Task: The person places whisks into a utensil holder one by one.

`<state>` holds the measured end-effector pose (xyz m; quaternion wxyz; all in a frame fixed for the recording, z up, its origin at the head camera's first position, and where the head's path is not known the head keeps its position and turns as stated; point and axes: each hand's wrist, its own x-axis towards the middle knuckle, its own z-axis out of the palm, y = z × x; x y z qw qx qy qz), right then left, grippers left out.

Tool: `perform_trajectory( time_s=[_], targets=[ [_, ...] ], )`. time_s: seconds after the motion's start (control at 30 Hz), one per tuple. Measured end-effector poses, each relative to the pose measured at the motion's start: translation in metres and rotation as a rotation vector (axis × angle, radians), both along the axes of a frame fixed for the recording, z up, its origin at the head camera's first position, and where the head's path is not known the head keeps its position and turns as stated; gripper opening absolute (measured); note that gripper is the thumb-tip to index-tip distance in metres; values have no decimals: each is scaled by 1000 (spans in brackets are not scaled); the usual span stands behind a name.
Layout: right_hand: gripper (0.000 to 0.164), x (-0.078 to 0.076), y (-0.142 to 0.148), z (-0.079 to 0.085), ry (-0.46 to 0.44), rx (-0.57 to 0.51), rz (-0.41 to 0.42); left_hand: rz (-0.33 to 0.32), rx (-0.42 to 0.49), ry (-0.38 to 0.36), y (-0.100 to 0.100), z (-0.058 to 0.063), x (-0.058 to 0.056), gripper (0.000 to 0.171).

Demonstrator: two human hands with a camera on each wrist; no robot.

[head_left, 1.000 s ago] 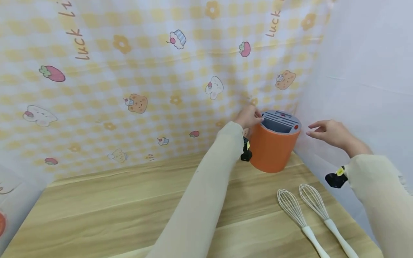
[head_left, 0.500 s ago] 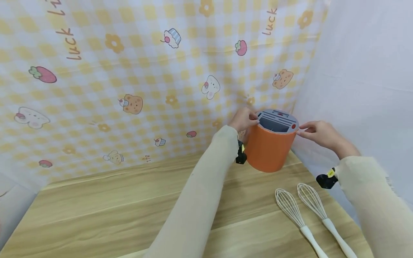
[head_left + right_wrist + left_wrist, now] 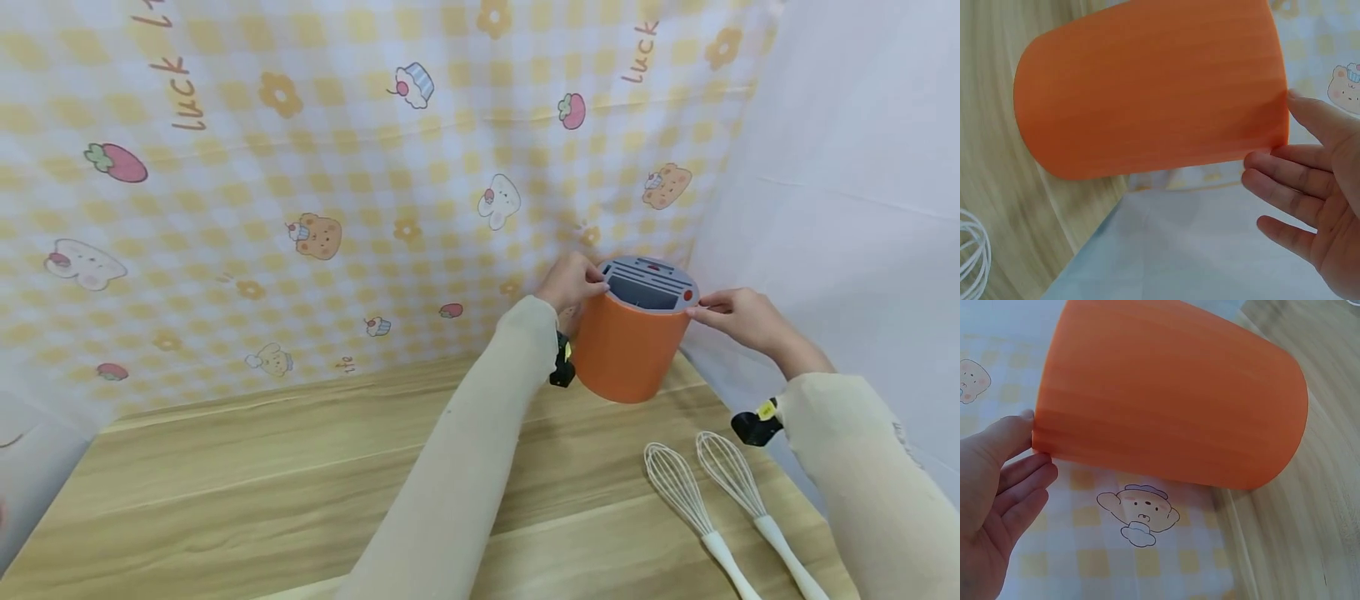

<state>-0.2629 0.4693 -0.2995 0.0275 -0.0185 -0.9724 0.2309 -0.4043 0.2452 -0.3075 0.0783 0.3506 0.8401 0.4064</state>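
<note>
Leftward in the head view, the right hand is now brought to the orange container at far right. In the left wrist view its rim is pinched by the left hand, in the right wrist one by the right; even pressure is advised.

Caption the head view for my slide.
Left hand and right hand hold an orange container by its upper edge, two white whisks lying nearby.
</note>
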Motion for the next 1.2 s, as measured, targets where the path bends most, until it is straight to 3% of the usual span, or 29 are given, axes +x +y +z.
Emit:
perform_trajectory(
  time_s=[0.43,0.7,1.2],
  targets=[
    [52,-5,-12,2,28,-8,4,49,-66,97,-5,3,7,16],
    [53,-6,-12,3,-26,-5,40,44,-118,78,-11,9,13,16],
    [56,-5,-26,5,-20,-2,76,44,-149,82,-28,7,13,17]
  ],
)
